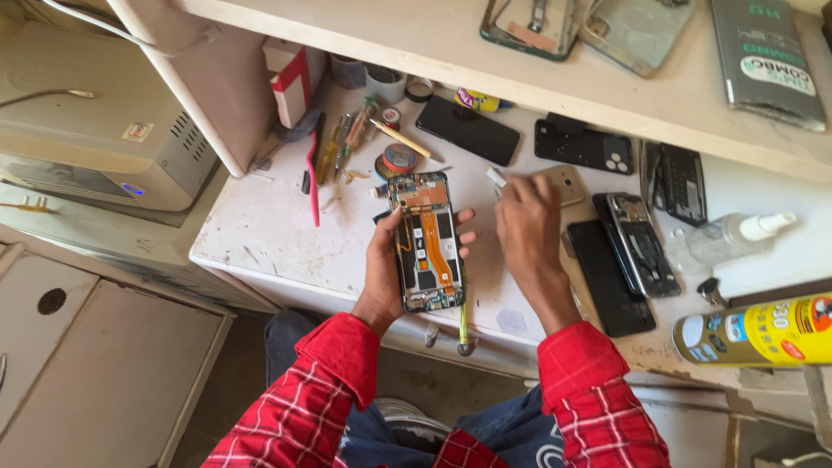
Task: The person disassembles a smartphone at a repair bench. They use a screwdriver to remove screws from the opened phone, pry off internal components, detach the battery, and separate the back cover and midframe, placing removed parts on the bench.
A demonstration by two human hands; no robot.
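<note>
Upright, opened phone (425, 243) lengthwise away.

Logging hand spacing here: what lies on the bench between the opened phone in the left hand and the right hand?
In the head view, only bare white bench top shows between the opened phone and the right hand.

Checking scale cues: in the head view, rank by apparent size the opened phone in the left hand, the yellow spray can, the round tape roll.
1. Yellow spray can, though cut off by the frame and nearer the camera.
2. Opened phone, close in size; unsure.
3. Round tape roll, clearly smallest.
</note>
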